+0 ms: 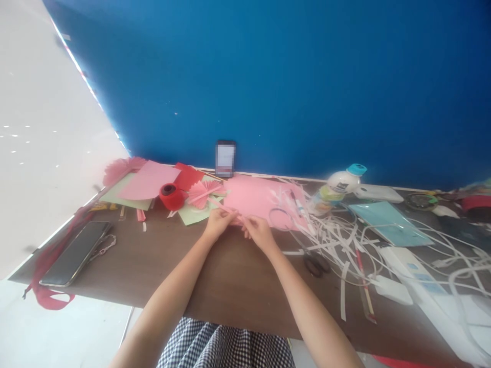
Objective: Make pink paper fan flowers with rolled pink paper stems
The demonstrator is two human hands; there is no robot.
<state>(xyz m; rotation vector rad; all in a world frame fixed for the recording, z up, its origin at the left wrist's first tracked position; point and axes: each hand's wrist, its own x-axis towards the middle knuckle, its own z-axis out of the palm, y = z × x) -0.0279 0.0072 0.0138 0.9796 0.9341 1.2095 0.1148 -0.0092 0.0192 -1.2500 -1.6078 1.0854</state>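
My left hand (pixel 218 224) and my right hand (pixel 259 231) meet near the middle of the table, at the lower edge of a pink paper sheet (pixel 251 191). Between their closed fingertips is a narrow pink paper strip (pixel 223 206), which runs up to the left. A pleated pink paper fan (pixel 202 193) lies just beyond my left hand, on pale green paper (pixel 191 215). Beside the fan stands a red roll (pixel 171 197). Scissors (pixel 315 263) with dark handles rest to the right of my right hand. My fingers partly hide the strip.
A phone (pixel 76 253) and a red strap (pixel 49 296) lie at the left. Another phone (pixel 225 158) leans against the blue wall (pixel 268 76). To the right are a white bottle (pixel 342 182), paper scraps, tangled cables, a teal packet (pixel 389 223) and a power strip (pixel 412 271).
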